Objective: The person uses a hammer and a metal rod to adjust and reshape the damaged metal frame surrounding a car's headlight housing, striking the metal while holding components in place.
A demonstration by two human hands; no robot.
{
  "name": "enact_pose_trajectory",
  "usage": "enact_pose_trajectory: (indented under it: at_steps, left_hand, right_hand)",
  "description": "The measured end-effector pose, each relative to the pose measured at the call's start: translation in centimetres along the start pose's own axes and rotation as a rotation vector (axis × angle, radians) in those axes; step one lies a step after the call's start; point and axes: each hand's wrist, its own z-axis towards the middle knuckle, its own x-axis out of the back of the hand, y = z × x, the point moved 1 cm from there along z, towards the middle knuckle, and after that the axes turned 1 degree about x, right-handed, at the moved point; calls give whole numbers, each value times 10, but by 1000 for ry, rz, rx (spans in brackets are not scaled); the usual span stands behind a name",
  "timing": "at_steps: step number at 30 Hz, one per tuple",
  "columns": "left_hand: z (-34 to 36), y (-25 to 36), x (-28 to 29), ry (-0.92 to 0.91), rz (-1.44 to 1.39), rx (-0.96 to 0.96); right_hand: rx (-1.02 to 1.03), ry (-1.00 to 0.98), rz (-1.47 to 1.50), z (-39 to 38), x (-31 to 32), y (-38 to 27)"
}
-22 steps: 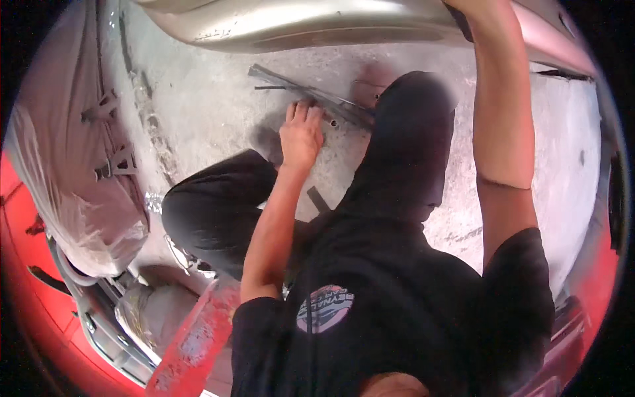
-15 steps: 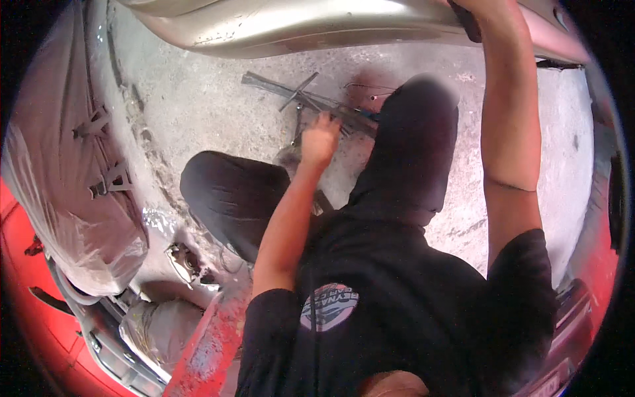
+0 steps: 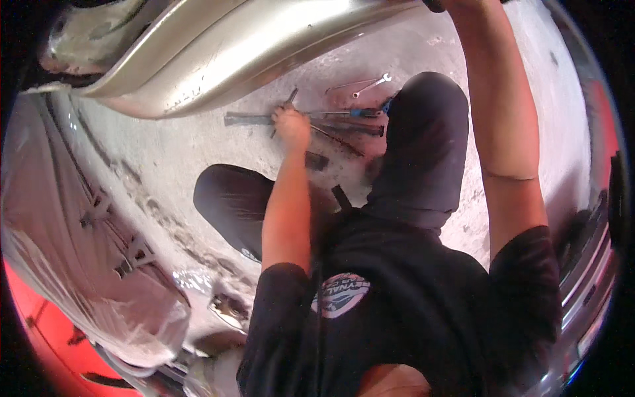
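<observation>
On the concrete floor, my left hand (image 3: 291, 127) is closed around the middle of a cross-shaped metal tool with thin rods (image 3: 337, 139). Under and beside it lies a flat dark bar (image 3: 245, 120). A screwdriver with a blue and black handle (image 3: 365, 113) points toward this hand, and a dark handle (image 3: 364, 128) lies alongside. My right hand (image 3: 464, 3) reaches to the top edge, where the picture cuts off its fingers. A dark object (image 3: 434, 5) shows next to it; whether the hand grips it is hidden.
A curved, beige-gold car body panel (image 3: 218, 56) spans the top. Near it lies a combination wrench (image 3: 372, 87). My bent knees (image 3: 426, 132) flank the tools. At left, a plastic-covered part (image 3: 86, 264) bears metal brackets (image 3: 132, 258); a red surface (image 3: 40, 331) shows below.
My left hand has shifted left and closed on the cross-shaped tool, which it was beside before. The view has turned, showing more of the panel at upper left and the wrench.
</observation>
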Motion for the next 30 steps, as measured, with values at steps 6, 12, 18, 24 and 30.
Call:
enact_pose_trajectory:
  at_steps: [6, 12, 18, 24, 30]
  left_hand:
    - [25, -30, -29, -194, 84, -14]
    - [25, -12, 1, -251, -518, -258]
    - [-16, 15, 148, -42, -556, -815]
    - [-12, -6, 321, 220, -888, -781]
    - [25, -4, 412, 208, -1317, -415]
  right_hand:
    - [-244, -46, -148, 5, -7, -3]
    - [-511, 6, -277, 3, -15, -15]
    - [-511, 81, -261, 17, -27, -28]
    - [-597, 116, -256, 22, -25, -33]
    - [-696, 105, -151, 25, -30, -37]
